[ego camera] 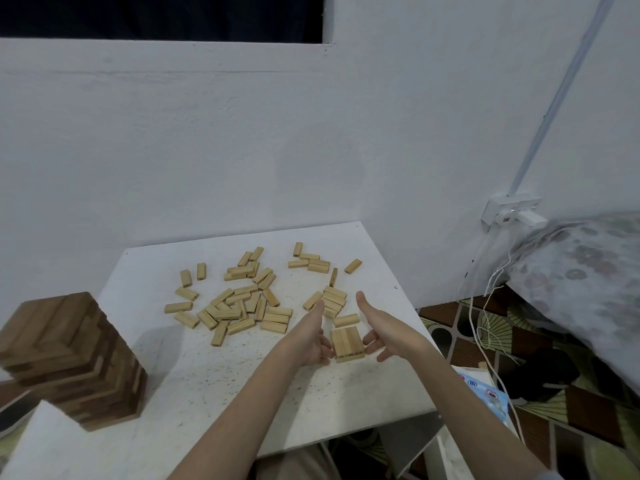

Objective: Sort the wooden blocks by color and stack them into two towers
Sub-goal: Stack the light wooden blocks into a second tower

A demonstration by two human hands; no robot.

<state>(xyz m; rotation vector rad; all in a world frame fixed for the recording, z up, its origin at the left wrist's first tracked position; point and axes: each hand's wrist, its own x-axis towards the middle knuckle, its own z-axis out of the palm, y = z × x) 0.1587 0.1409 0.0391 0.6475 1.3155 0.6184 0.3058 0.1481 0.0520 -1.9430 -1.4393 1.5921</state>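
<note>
A tall tower of dark brown blocks (74, 358) stands at the table's left edge. Several light wooden blocks (235, 303) lie scattered across the middle and back of the white table (207, 386). A low square stack of light blocks (347, 342) sits near the right front. My left hand (313, 336) presses its fingers against the stack's left side, thumb pointing up. My right hand (375, 329) flanks the right side, fingers straight beside the stack, thumb raised. Neither hand curls around a block.
A white wall rises behind the table. At the right are a wall socket (509, 211), hanging white cables (485, 327), a patterned cushion (581, 282) and a patterned floor mat. A small pile of light blocks (334, 301) lies just behind the stack.
</note>
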